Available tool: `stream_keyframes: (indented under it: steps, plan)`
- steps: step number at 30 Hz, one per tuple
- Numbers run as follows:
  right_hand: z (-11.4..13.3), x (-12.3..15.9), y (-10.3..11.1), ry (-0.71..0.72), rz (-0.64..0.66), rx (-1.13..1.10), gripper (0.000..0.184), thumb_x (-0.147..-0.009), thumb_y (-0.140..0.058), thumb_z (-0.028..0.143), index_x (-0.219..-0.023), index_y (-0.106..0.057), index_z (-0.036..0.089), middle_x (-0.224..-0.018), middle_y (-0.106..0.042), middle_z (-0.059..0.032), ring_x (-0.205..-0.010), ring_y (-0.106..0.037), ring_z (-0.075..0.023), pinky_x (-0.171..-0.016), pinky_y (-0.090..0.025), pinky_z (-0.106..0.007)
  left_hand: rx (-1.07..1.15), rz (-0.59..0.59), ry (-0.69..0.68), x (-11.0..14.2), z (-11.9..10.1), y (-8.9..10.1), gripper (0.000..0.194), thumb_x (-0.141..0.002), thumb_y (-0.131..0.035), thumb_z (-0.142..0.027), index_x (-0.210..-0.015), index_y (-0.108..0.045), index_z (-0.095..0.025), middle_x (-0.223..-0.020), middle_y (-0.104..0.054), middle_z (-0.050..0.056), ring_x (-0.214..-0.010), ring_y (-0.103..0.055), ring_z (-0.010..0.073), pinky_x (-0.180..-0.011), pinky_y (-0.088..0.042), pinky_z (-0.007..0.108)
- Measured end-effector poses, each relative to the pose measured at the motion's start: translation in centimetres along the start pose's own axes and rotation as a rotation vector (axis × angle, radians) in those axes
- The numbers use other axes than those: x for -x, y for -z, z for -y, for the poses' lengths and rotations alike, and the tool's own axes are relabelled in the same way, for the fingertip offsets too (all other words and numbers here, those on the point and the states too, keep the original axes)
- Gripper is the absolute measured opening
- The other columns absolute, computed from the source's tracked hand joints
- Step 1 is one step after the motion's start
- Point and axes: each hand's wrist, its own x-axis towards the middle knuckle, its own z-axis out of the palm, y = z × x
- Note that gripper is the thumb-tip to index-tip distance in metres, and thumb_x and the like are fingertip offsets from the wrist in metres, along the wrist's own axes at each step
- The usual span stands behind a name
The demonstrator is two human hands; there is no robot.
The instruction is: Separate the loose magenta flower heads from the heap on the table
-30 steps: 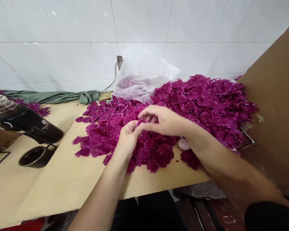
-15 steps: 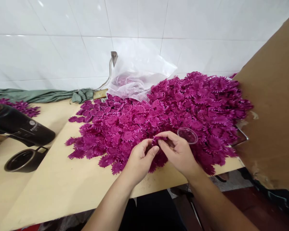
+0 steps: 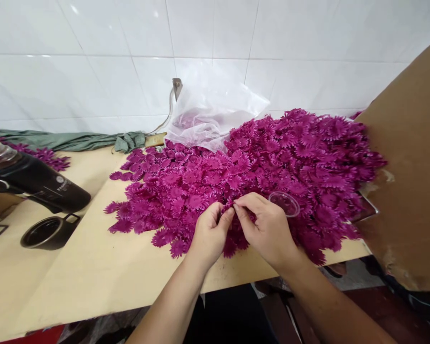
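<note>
Over the front of a large heap of magenta artificial flowers, my two hands meet. My left hand is closed, thumb against bent index finger, on a small magenta flower that shows only in part between the fingers. My right hand pinches thumb and forefinger together right at that flower's edge, tips nearly touching my left thumb. Whatever is in the right pinch is too small to make out. Just behind the right hand, a clear round plastic lid lies on the flowers.
A translucent plastic bag rests at the back against the tiled wall. A cardboard box stands on the right. At left are a black bottle, a dark mug and green cloth on the wooden table.
My right fingers have shifted from lying along the flower to a tight pinch at its edge. Less of the flower shows now. The whole view has slid slightly, with things appearing further right.
</note>
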Motion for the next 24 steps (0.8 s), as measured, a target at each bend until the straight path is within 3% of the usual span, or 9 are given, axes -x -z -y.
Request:
stream_keyframes:
  steps: [4, 6, 8, 11, 13, 15, 17, 18, 24]
  plan:
    - [-2.1, -2.8, 1.2, 0.002, -0.139, 0.220, 0.018, -0.084, -0.044, 0.017, -0.071, -0.056, 0.020, -0.069, -0.064, -0.0052, -0.066, -0.060, -0.0184, -0.064, -0.046, -0.030, -0.041, 0.065, -0.081, 0.7, -1.3, -0.2, 0.028, -0.075, -0.057, -0.038, -0.061, -0.042, -0.019, -0.055, -0.037, -0.006, -0.052, -0.031, 0.0080, -0.049, -0.027, 0.022]
    - [-4.6, -5.2, 2.4, -0.155, -0.314, 0.276, 0.015, -0.081, -0.045, 0.018, -0.072, -0.056, 0.020, -0.064, -0.062, -0.0041, -0.063, -0.060, -0.0188, -0.064, -0.047, -0.032, -0.066, 0.109, -0.078, 1.3, -1.6, -0.2, 0.026, -0.076, -0.056, -0.036, -0.061, -0.044, -0.019, -0.055, -0.037, -0.006, -0.052, -0.032, 0.0084, -0.050, -0.028, 0.022]
    - [-6.8, -7.7, 3.6, -0.275, -0.340, 0.198, 0.013, -0.078, -0.047, 0.016, -0.084, -0.059, 0.017, -0.072, -0.065, -0.0058, -0.068, -0.063, -0.0200, -0.067, -0.050, -0.035, -0.058, 0.133, -0.048, 1.4, -1.7, -0.2, 0.024, -0.075, -0.056, -0.037, -0.063, -0.046, -0.018, -0.056, -0.040, -0.005, -0.054, -0.036, 0.0091, -0.052, -0.030, 0.023]
    - [-7.4, -9.6, 4.5, -0.244, -0.200, 0.199, 0.036, -0.071, -0.059, 0.016, -0.107, -0.060, 0.011, -0.110, -0.064, -0.0172, -0.100, -0.060, -0.0290, -0.087, -0.047, -0.045, 0.024, 0.120, -0.023, 0.6, -1.7, -0.2, 0.023, -0.071, -0.060, -0.038, -0.069, -0.052, -0.017, -0.061, -0.048, -0.003, -0.059, -0.042, 0.0104, -0.057, -0.035, 0.023]
    - [-5.7, -9.2, 4.4, -0.177, -0.084, 0.145, 0.039, -0.073, -0.060, 0.021, -0.111, -0.060, 0.011, -0.117, -0.062, -0.0175, -0.111, -0.056, -0.0312, -0.094, -0.043, -0.048, 0.067, 0.085, -0.034, -0.2, -1.7, -0.1, 0.026, -0.069, -0.062, -0.040, -0.066, -0.049, -0.018, -0.058, -0.045, -0.004, -0.056, -0.038, 0.0092, -0.055, -0.032, 0.023]
    - [-3.3, -7.6, 4.0, -0.121, 0.090, -0.053, 0.029, -0.082, -0.053, 0.029, -0.105, -0.064, 0.016, -0.104, -0.068, -0.0110, -0.096, -0.063, -0.0246, -0.084, -0.050, -0.042, 0.080, 0.037, -0.055, -0.9, -1.7, 0.0, 0.032, -0.067, -0.063, -0.042, -0.059, -0.043, -0.019, -0.054, -0.037, -0.007, -0.052, -0.031, 0.0077, -0.052, -0.027, 0.022]
    - [-1.3, -5.6, 3.5, -0.072, 0.321, -0.222, 0.024, -0.081, -0.056, 0.032, -0.099, -0.065, 0.018, -0.096, -0.070, -0.0074, -0.084, -0.065, -0.0194, -0.073, -0.053, -0.033, 0.078, -0.003, -0.069, -1.4, -1.6, 0.0, 0.035, -0.067, -0.064, -0.043, -0.057, -0.041, -0.019, -0.055, -0.035, -0.007, -0.053, -0.030, 0.0078, -0.052, -0.026, 0.022]
    - [-0.7, -4.7, 3.2, -0.072, 0.368, -0.245, 0.023, -0.080, -0.058, 0.030, -0.099, -0.064, 0.018, -0.097, -0.069, -0.0070, -0.083, -0.065, -0.0184, -0.072, -0.053, -0.032, 0.081, -0.015, -0.066, -1.5, -1.4, 0.0, 0.035, -0.067, -0.064, -0.044, -0.057, -0.042, -0.018, -0.056, -0.036, -0.006, -0.055, -0.031, 0.0081, -0.053, -0.027, 0.022]
    - [-0.9, -3.4, 2.2, -0.195, 0.415, -0.473, 0.007, -0.079, -0.056, 0.023, -0.082, -0.060, 0.018, -0.078, -0.069, -0.0025, -0.072, -0.064, -0.0148, -0.067, -0.052, -0.028, 0.131, -0.030, -0.037, -1.9, -0.2, -0.4, 0.045, -0.065, -0.063, -0.055, -0.055, -0.039, -0.019, -0.057, -0.033, -0.006, -0.056, -0.030, 0.0090, -0.055, -0.028, 0.023]
